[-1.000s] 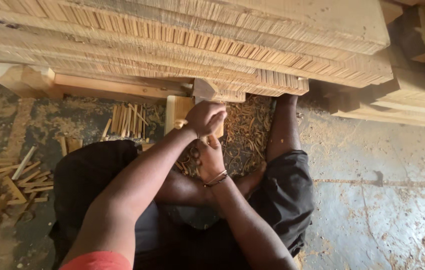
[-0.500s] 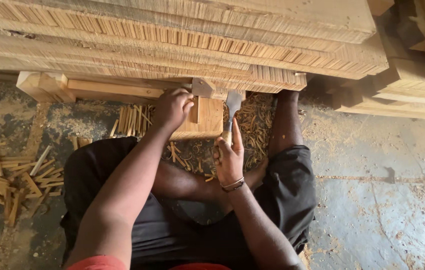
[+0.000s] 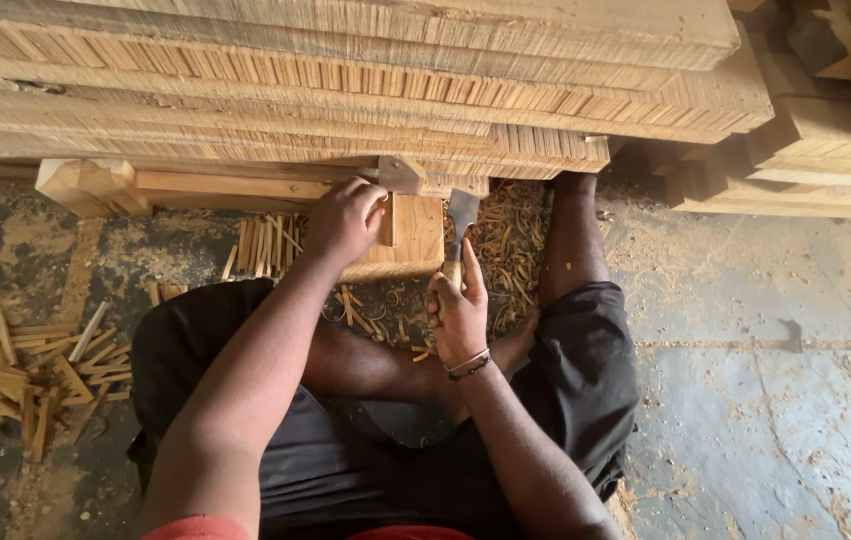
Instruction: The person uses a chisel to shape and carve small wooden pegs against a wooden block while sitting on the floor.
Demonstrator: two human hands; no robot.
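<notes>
The left hand [image 3: 343, 220] is closed over the top edge of a small wood block [image 3: 413, 232], which is stood on the floor just in front of the plank stack [image 3: 345, 90]. The right hand [image 3: 458, 312] is wrapped shut around the handle of a chisel [image 3: 459, 222], whose flat blade is pointed up and away, just beside the block's right edge. Only the head view is given.

For the cut to be made well, the block should be kept pinned upright and steady, the left fingers kept clear of the blade's line, and the blade set square to the grain so that thin, even slips are taken.

Split sticks [image 3: 267, 243] are seen lying left of the block, with more sticks scattered at the far left and shavings [image 3: 510, 250] to the right. The chisel's handle is hidden inside the fist, and whether its edge touches the wood cannot be told. The block's foot is covered by the knee.
</notes>
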